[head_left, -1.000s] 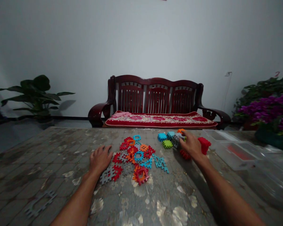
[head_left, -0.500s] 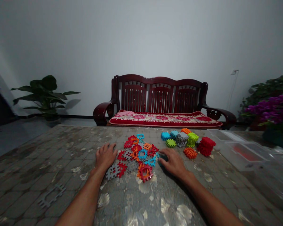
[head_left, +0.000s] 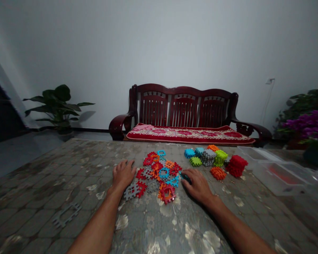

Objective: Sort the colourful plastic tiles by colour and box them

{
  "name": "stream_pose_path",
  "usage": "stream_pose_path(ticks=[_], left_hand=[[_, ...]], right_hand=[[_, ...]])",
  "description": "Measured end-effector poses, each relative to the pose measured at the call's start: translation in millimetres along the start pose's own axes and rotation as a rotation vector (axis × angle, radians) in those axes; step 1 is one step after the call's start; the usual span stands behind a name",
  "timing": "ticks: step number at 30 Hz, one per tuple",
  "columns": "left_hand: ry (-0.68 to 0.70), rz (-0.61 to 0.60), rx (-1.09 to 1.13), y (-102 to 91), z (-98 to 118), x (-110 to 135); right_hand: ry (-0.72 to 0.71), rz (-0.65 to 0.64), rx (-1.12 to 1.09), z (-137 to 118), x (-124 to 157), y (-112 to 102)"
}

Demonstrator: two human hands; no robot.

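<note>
A loose pile of interlocking plastic building pieces in red, orange, blue and grey lies between my hands, with a grey lattice piece (head_left: 131, 191) and a red square frame (head_left: 168, 194) at its near side. Along the pile's left edge my left hand (head_left: 123, 175) rests palm down on the table, fingers apart and holding nothing. At the right edge, beside a blue piece (head_left: 173, 181), lies my right hand (head_left: 198, 184) with thumb and fingers apart. Something dark teal shows beneath its fingers; whether it is a piece or shadow is unclear.
Sorted stacks stand at the back right, including a grey stack (head_left: 208, 157), a green stack (head_left: 221, 158) and a red stack (head_left: 236, 165). Clear plastic boxes (head_left: 281, 176) sit farther right. One grey frame piece (head_left: 66, 215) lies alone at front left. Behind the table is a wooden bench (head_left: 182, 109).
The whole scene has shifted slightly right in the view, as my head turned a little left. Both hands keep nearly the same places beside the pile.
</note>
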State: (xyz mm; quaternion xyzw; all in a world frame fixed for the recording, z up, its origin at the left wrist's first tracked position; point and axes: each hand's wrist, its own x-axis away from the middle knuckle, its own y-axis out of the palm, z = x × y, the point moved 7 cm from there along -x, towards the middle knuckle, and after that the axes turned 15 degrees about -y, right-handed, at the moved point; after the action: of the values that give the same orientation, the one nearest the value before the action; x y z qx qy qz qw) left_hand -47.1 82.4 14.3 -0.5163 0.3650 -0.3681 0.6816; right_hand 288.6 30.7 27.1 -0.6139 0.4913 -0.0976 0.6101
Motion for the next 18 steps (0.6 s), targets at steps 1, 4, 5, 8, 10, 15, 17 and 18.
stream_pose_path(ticks=[1, 4, 5, 8, 10, 15, 17, 18], left_hand=[[-0.001, -0.001, -0.004, 0.1, 0, 0], [-0.013, -0.01, -0.014, 1.4, -1, 0], [-0.015, -0.01, -0.013, 1.9, -1, 0], [-0.009, 0.004, 0.001, 2.7, -1, -1], [-0.005, 0.017, 0.015, 2.9, -2, -2], [-0.009, 0.012, 0.033, 1.4, -1, -1], [-0.011, -0.001, 0.024, -0.3, 0, 0], [-0.012, -0.007, 0.017, -1.1, 0, 0]], right_hand=[[-0.01, 0.009, 0.008, -2, -1, -1], [-0.056, 0.023, 0.028, -12, -6, -2], [-0.075, 0.019, 0.023, -16, -10, -1], [-0.14, -0.026, -0.005, -32, -22, 3], [-0.187, -0.072, -0.012, -41, -31, 7], [-0.218, -0.16, -0.012, -51, -51, 16], [-0.231, -0.184, 0.007, -53, -57, 18], [-0.245, -0.196, 0.019, -54, -59, 18]])
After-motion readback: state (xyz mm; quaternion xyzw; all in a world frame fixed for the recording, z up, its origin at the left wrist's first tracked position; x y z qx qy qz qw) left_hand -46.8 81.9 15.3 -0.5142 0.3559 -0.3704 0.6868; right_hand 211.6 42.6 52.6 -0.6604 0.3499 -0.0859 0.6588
